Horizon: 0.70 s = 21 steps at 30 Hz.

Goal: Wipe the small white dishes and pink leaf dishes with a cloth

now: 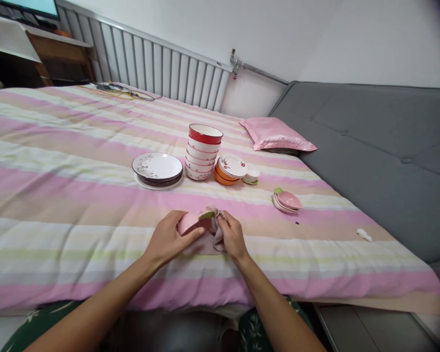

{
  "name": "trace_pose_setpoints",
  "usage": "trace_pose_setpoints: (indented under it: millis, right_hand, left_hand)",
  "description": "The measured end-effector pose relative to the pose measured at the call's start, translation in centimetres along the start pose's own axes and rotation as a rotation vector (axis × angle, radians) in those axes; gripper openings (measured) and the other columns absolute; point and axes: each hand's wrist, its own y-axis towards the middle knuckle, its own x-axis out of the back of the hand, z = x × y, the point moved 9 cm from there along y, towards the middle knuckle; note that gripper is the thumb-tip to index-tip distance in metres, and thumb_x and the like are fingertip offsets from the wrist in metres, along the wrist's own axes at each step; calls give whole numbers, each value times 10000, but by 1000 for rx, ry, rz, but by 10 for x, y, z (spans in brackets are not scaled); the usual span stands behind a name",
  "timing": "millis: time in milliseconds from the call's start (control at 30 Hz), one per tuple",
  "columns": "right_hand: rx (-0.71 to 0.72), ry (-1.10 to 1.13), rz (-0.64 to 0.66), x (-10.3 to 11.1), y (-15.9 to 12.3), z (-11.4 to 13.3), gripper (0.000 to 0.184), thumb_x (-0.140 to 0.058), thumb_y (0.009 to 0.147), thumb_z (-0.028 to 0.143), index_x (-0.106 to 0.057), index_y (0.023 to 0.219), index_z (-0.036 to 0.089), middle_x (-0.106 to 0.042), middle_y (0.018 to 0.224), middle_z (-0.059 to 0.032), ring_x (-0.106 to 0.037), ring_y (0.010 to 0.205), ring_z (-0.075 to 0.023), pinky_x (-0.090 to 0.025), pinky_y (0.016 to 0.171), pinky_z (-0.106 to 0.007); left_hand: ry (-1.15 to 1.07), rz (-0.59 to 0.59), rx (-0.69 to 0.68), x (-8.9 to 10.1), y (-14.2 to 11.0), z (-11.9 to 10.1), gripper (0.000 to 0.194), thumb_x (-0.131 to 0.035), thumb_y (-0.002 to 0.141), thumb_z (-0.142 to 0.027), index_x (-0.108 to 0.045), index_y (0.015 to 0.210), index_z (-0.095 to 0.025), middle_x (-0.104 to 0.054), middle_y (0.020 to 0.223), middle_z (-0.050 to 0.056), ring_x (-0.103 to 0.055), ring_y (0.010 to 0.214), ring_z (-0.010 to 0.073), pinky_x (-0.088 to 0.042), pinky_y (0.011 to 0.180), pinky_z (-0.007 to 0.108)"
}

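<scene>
My left hand (172,237) grips a small pink dish (187,223) with a green leaf-shaped edge, its thumb across the near side. A greyish-pink cloth (217,239) is bunched in my right hand (232,234), whose fingers press it against the leaf end of the dish. Part of the cloth hangs below the dish, close over the striped bedspread (132,269). To the right lies a small stack of similar pink dishes (289,200) with a green leaf.
Behind my hands stand a stack of plates (157,166), a tall stack of red-and-white bowls (202,151), orange bowls (225,177) under white flowered dishes, and small white dishes (252,175). A pink pillow (276,133) lies by the grey headboard (370,132). Cables (126,92) lie at the far edge.
</scene>
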Motion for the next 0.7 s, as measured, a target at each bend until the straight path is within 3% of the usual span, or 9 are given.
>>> trace_pose_setpoints:
  millis: [167, 367, 467, 567, 700]
  right_hand:
    - [198, -160, 93, -10, -9, 28, 243, -406, 891, 269, -628, 946, 189, -581, 824, -33, -532, 764, -156, -407, 714, -261]
    - [335, -234, 190, -22, -18, 42, 265, -409, 893, 234, -607, 1065, 191, -589, 902, -62, -544, 860, -180, -426, 765, -295]
    - [324, -223, 192, -23, -18, 39, 267, -410, 898, 241, -607, 1072, 193, -607, 914, -64, -555, 872, -180, -430, 773, -295]
    - [263, -170, 149, -21, -14, 30, 250, -416, 902, 269, -619, 1026, 192, -628, 920, -55, -565, 862, -173, -431, 781, -289]
    - [-5, 29, 27, -10, -3, -2, 245, -471, 872, 363, -614, 803, 176, -600, 708, 0, -546, 665, -129, -452, 654, -243]
  left_hand:
    - [100, -32, -43, 9, 2, -2, 588, -560, 698, -588, -599, 1090, -152, -669, 1024, 106, -614, 901, 250, -471, 770, 342]
    - [258, -56, 23, 20, 2, 2, 551, -520, 712, -615, -667, 1034, -193, -719, 876, 76, -643, 765, 239, -445, 654, 298]
    - [321, -62, 24, 23, 1, 1, 420, -494, 756, -556, -701, 951, -247, -731, 895, 49, -655, 802, 242, -419, 643, 283]
    - [354, -78, 50, 25, 1, 2, 423, -471, 770, -572, -707, 939, -264, -735, 875, 44, -658, 801, 245, -403, 625, 273]
    - [304, -119, 106, 29, 1, 6, 467, -456, 769, -617, -718, 933, -267, -735, 816, 43, -655, 757, 241, -404, 613, 272]
